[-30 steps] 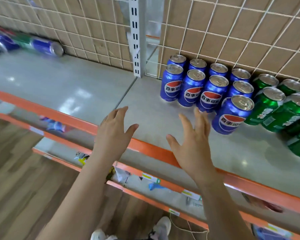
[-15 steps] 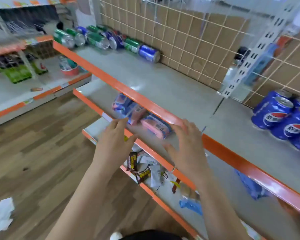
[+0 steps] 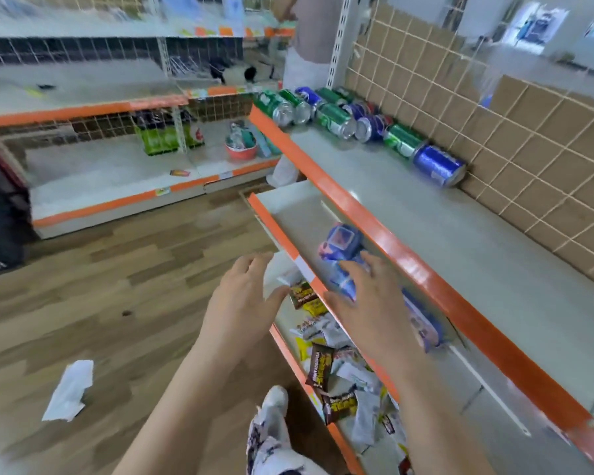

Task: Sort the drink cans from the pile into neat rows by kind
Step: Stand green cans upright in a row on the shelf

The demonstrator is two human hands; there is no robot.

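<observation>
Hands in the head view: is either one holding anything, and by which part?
Nothing is held. The left hand and right hand are both open, fingers spread; the cans lie apart on the top shelf.

So the pile of cans (image 3: 343, 118) lies tipped over at the far end of the top shelf (image 3: 443, 241), right up against the grid back wall (image 3: 494, 125). Under that is a middle shelf (image 3: 299, 214) with a few packets (image 3: 340, 245), and lower again a bottom shelf (image 3: 290, 358) littered with snack wrappers (image 3: 323, 368). The left hand (image 3: 240, 303) and right hand (image 3: 371, 299) hover side by side in front of those two. A paper scrap (image 3: 69, 390) lies on the floor (image 3: 117, 286), off left.
</observation>
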